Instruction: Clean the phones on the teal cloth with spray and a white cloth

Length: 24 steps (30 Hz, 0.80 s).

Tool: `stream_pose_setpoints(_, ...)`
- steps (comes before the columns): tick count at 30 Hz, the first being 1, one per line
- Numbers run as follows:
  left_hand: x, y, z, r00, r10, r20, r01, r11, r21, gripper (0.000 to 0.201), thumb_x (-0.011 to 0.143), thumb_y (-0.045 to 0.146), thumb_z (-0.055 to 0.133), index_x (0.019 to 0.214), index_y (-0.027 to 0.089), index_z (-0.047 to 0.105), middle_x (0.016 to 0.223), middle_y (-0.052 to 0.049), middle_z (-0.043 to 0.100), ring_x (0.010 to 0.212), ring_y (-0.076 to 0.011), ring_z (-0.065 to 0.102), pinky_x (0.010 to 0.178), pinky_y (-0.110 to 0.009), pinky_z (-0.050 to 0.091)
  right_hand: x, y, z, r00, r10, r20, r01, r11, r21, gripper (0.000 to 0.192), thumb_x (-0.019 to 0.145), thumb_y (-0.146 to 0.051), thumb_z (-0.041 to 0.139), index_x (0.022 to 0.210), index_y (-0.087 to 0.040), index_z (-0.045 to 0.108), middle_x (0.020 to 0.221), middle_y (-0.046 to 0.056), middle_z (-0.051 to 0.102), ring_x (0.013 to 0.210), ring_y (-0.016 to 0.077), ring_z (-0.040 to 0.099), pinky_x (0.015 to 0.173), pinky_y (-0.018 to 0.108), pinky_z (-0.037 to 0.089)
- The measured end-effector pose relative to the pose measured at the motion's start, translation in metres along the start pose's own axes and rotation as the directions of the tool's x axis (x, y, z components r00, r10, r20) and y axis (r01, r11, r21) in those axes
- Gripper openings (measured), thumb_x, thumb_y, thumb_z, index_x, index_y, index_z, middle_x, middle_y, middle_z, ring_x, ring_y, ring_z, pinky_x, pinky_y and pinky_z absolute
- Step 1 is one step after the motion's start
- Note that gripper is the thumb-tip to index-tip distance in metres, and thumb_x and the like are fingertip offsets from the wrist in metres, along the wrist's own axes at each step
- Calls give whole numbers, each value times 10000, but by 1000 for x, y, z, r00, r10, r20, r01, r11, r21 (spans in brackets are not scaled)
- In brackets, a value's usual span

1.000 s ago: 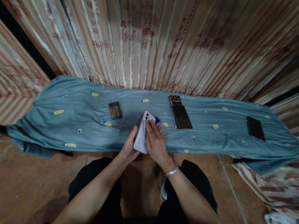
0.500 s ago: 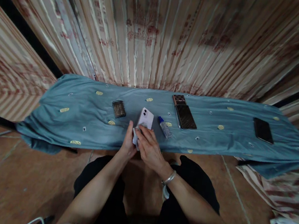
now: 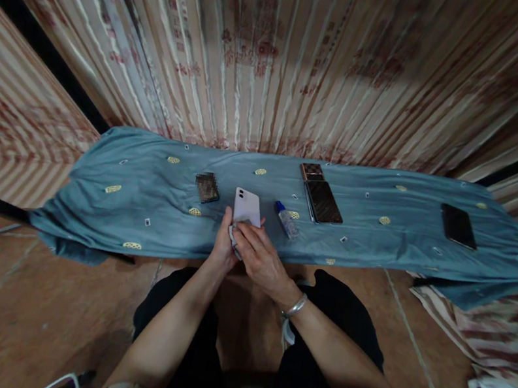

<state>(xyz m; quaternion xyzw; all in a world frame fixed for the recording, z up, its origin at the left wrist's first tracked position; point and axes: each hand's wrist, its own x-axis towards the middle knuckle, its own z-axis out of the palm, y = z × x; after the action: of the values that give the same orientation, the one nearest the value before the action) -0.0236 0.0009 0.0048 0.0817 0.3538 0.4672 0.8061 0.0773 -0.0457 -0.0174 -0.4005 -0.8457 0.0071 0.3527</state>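
Head view looks down on a person seated before a long low surface draped in a blue cloth (image 3: 138,200) dotted with small yellow patterns. Both hands meet at the near edge of the cloth, around a white phone (image 3: 247,206) that lies back-up with its camera corner pointing away from the person. Its far half shows clearly, while the near half is covered by the hands. The left hand (image 3: 221,248) curls around the phone's left side and lower end, gripping it. The right hand (image 3: 259,255) lies over the lower part of the phone with its fingers bent, pressing a small pale wipe (image 3: 233,237) against the phone; only a sliver of that wipe peeks out between the two hands. A metal bracelet (image 3: 294,306) circles the right wrist. Just to the right of the phone, a small clear bottle with a blue cap (image 3: 285,219) lies on its side on the cloth. Farther right and toward the back, a dark phone (image 3: 322,201) rests flat, with a smaller dark item (image 3: 311,171) touching its far end. Another dark phone (image 3: 458,225) lies well apart near the right end of the cloth. Left of the white phone sits a small blurred object (image 3: 206,186). A striped curtain (image 3: 281,59) hangs behind the surface.
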Motion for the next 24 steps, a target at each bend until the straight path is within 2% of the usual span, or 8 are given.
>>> stream_pose_setpoints(6,-1,6,-2,992,124,19,-124,992,-28,639,916,560,411,1238,46,610,945,-173,752,932,-266,714,908,-395,538,-3,5,-8,998,43,45,-43,999,-10,459,957,-106,394,1402,-158,493,1329,152,594,1250,258,505,1074,473,455)
stream_pose_setpoints(13,0,17,-1,980,199,22,-198,980,-33,583,981,469,281,1302,77,569,909,-139,757,843,-225,723,845,-357,548,-12,17,-13,998,59,21,-59,998,-21,411,963,-134,439,1361,-123,540,1298,161,614,1213,255,524,1054,436,484)
stream_pose_setpoints(18,-5,23,-2,979,199,38,-196,979,-61,586,964,507,317,1315,112,570,1008,-147,749,955,-254,712,906,-407,537,-18,33,-18,984,178,-8,-177,983,54,402,972,-147,397,1329,-153,580,1246,148,656,1166,247,582,1019,464,501)
stream_pose_setpoints(21,-8,24,-3,979,202,25,-199,975,-97,575,947,526,366,1317,136,570,1053,-139,743,1026,-278,693,945,-450,522,-19,40,-20,939,338,-66,-321,928,192,369,965,-218,440,1286,-199,621,1233,114,677,1155,241,612,1018,471,496)
stream_pose_setpoints(24,-8,22,-3,986,159,42,-154,983,-99,583,944,541,361,1302,133,574,1040,-143,746,1047,-293,685,945,-486,519,-17,43,-20,836,542,-88,-467,787,403,330,920,-307,520,1199,-233,681,1177,78,712,1105,248,650,988,465,511)
